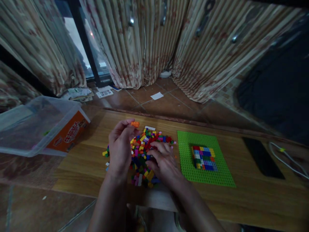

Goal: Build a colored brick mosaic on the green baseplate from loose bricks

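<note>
Between the thumb and fingers of my left hand (pixel 121 145) is a small orange toy brick (pixel 135 124), held above the left side of a heap. That heap of loose toy bricks (pixel 138 161) in many colours lies spread on the wooden table. My right hand (pixel 163 159) reaches into the heap with its fingers bent downward; whether a brick is between the fingertips cannot be made out. To the right lies a green baseplate (pixel 184 158). A block of several multicoloured bricks (pixel 204 158), with a gap in its middle, is built on the plate.
A clear plastic bin (pixel 31 129) with an orange label stands at the left end of the wooden table (pixel 82 164). A black flat object (pixel 263 158) and a white cable (pixel 287 159) lie at the right. Papers (pixel 78 94) and curtains (pixel 145 45) are beyond the table.
</note>
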{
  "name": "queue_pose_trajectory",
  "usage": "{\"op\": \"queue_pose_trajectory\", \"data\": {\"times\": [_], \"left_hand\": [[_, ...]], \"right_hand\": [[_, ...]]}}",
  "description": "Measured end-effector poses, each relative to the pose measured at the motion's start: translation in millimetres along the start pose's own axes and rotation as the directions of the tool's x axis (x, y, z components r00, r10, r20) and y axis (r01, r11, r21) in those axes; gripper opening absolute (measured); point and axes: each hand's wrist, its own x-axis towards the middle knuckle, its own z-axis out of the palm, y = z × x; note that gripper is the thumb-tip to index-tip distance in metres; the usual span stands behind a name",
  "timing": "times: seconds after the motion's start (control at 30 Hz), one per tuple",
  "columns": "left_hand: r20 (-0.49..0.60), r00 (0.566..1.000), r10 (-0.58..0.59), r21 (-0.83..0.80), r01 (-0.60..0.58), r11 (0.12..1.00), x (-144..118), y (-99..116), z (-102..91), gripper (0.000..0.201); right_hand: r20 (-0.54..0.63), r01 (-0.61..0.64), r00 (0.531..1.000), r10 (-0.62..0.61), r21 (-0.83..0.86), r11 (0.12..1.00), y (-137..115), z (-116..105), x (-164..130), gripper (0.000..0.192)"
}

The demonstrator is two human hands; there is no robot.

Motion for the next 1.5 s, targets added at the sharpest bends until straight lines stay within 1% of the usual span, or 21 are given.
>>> {"op": "queue_pose_trajectory", "data": {"times": [0.2,0.3,0.37,0.43,0.5,0.53,0.6,0.67,0.73,0.83,1.03,1.17,1.33,1.5], "left_hand": [[-0.010,1.000,-0.002,0.033,0.002,0.999,-3,3,5.7,0.015],[-0.009,1.000,-0.004,0.049,0.005,0.999,-3,1,6.3,0.016],[-0.003,1.000,-0.012,0.049,0.012,0.999,-3,0,5.7,0.017],[0.001,1.000,-0.015,0.047,0.015,0.999,-2,-1,4.8,0.018],[0.007,1.000,-0.017,0.047,0.017,0.999,-3,-2,4.2,0.017],[0.010,1.000,-0.018,0.044,0.017,0.999,-3,-2,4.2,0.017],[0.025,1.000,-0.016,0.033,0.015,0.999,-3,-3,4.4,0.015],[0.044,0.999,-0.011,0.013,0.011,1.000,-4,-4,5.0,0.013],[0.057,0.998,-0.010,-0.002,0.011,1.000,-5,-4,5.4,0.011],[0.061,0.998,-0.015,-0.003,0.015,1.000,-5,-5,4.6,0.011],[0.049,0.999,0.001,0.000,-0.001,1.000,-3,-6,0.0,0.013],[0.045,0.999,-0.011,0.007,0.011,1.000,-3,-3,-0.4,0.015],[0.030,0.999,-0.044,-0.012,0.044,0.999,-3,0,-0.9,0.016],[0.022,0.999,-0.035,0.019,0.035,0.999,-2,0,-2.9,0.017]], "right_hand": [[-0.019,0.018,1.000,-0.017,0.012,1.000,-4,-2,1,0.019],[-0.086,0.014,0.996,-0.008,0.069,0.998,-5,-4,1,0.015],[-0.154,-0.023,0.987,0.046,0.147,0.989,-2,-8,0,0.013],[-0.201,-0.102,0.968,0.152,0.240,0.965,3,-11,-3,0.015],[-0.209,-0.181,0.945,0.252,0.309,0.934,10,-14,-6,0.018],[-0.208,-0.199,0.939,0.273,0.320,0.926,13,-16,-8,0.019],[-0.207,-0.192,0.945,0.255,0.284,0.940,18,-16,-10,0.019],[-0.189,-0.150,0.963,0.193,0.221,0.964,19,-16,-11,0.019],[-0.157,-0.101,0.980,0.125,0.154,0.983,18,-14,-11,0.022],[-0.135,-0.068,0.988,0.079,0.087,0.994,15,-10,-9,0.026],[-0.117,-0.045,0.992,0.041,-0.033,0.998,12,-1,-4,0.028],[-0.103,-0.059,0.993,0.051,-0.080,0.995,13,5,1,0.027],[-0.097,-0.071,0.993,0.064,-0.073,0.995,12,9,6,0.023],[-0.079,-0.063,0.995,0.058,-0.056,0.996,11,9,6,0.026]]}}
